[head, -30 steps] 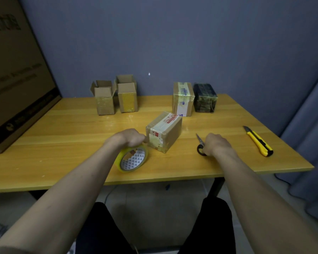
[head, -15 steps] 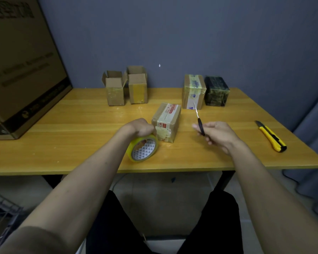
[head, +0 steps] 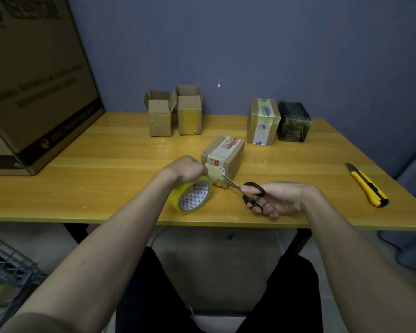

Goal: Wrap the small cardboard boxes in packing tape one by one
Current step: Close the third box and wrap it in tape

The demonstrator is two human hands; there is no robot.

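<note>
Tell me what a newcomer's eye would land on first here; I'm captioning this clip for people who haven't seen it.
First, the two hands at the table's near edge: the left hand grips a yellow tape roll, while the right hand holds black scissors whose tips meet the tape at the corner of the central cardboard box. Next, a yellow utility knife lies far right, and four more small boxes stand along the back by the wall.

1. Small cardboard box (head: pixel 226 156): closed, brown, red-and-white labels, lying on the table's middle, tape on its near end.
2. Yellow tape roll (head: pixel 192 197): tilted on edge, just beside that box's near-left corner.
3. Two open-flapped boxes (head: pixel 160 116) at the back left.
4. Taped box (head: pixel 262 121) and black-wrapped box (head: pixel 294 121) at the back right.
</note>
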